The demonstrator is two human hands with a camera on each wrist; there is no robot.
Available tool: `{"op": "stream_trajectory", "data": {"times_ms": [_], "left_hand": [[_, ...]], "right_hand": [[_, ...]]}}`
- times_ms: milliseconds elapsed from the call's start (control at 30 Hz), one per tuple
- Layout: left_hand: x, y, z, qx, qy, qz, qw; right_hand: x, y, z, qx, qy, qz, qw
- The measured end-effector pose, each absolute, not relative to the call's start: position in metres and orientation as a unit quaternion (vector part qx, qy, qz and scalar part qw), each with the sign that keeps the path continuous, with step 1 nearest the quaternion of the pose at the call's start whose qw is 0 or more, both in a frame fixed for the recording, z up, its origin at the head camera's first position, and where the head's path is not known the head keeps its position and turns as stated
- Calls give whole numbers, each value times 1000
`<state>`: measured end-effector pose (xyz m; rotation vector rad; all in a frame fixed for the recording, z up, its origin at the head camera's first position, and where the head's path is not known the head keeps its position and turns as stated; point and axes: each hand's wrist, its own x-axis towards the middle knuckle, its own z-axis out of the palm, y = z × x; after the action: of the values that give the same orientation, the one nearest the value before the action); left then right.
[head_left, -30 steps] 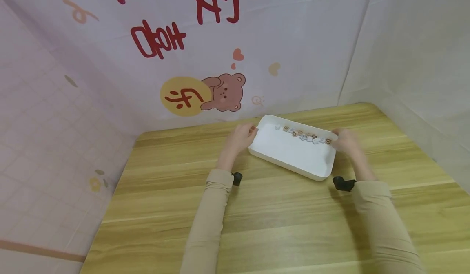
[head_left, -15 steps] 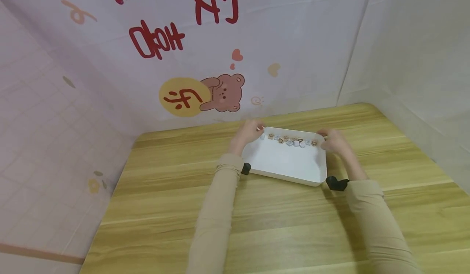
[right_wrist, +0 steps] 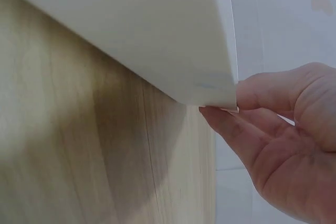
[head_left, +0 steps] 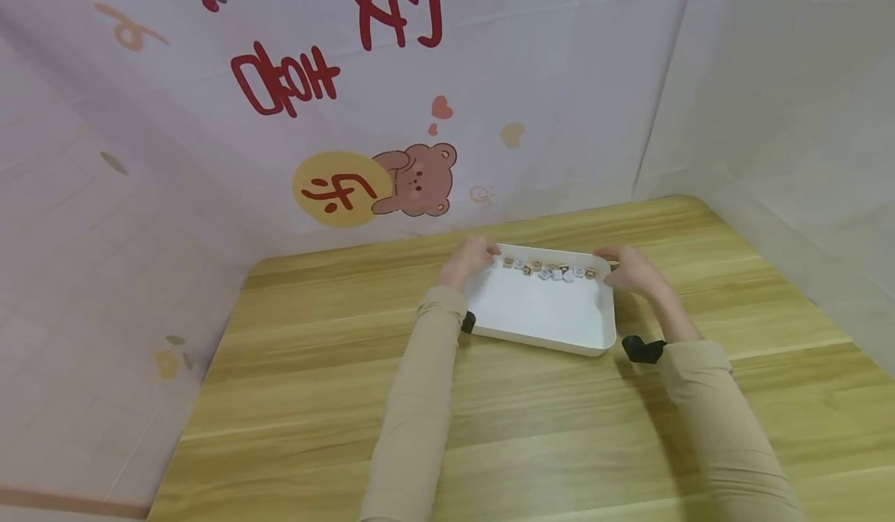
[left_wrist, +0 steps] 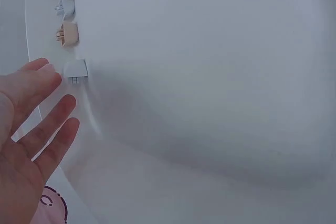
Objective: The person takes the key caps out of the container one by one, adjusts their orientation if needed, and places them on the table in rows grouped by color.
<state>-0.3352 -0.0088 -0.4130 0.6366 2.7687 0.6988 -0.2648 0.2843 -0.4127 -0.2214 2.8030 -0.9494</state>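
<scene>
Filling the foreground, two beige cloth sleeves with turned-back cuffs (head_left: pixel 416 409) come nearest to us, a small black fitting (head_left: pixel 639 349) showing just beyond the right cuff. Past them we find the right-hand grip (head_left: pixel 635 271) pinched on the far right corner of a shallow white rectangular tray with rounded corners (head_left: pixel 538 304), thumb along the wall and fingers bent at the lower edge. The left-hand grip (head_left: pixel 471 260) is at the far left corner, its fingers loosely extended and spread over the rim; we cannot tell whether it presses there. Along the tray's far wall, between the two grips, lie small white, tan and brown keycaps (head_left: pixel 545 273) in an uneven row, the endmost white one just beside the left fingers. One brown cap shows a cross-shaped socket; we can read no lettering on any.

Under the tray spreads a yellow-brown wood-grain desk (head_left: pixel 315 429) with rounded far corners. Behind it we see a white printed cloth wall (head_left: pixel 566 95) with large red brush-like characters (head_left: pixel 288 83), which we cannot read with certainty, a pink-brown cartoon bear (head_left: pixel 423 180) beside a yellow disc (head_left: pixel 343 189), and small hearts (head_left: pixel 442 107).
</scene>
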Motion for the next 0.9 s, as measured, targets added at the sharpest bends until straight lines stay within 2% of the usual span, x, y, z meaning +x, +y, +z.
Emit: {"op": "stream_trajectory", "data": {"times_ms": [300,900], "left_hand": [[-335,-10,-402,220,949,173,145],[-335,-10,-424,229,946,184,136]], "right_hand": [[-263,285,-413,-90,935,-328,103],[-264,285,-411,-83,923,-354,125]]}}
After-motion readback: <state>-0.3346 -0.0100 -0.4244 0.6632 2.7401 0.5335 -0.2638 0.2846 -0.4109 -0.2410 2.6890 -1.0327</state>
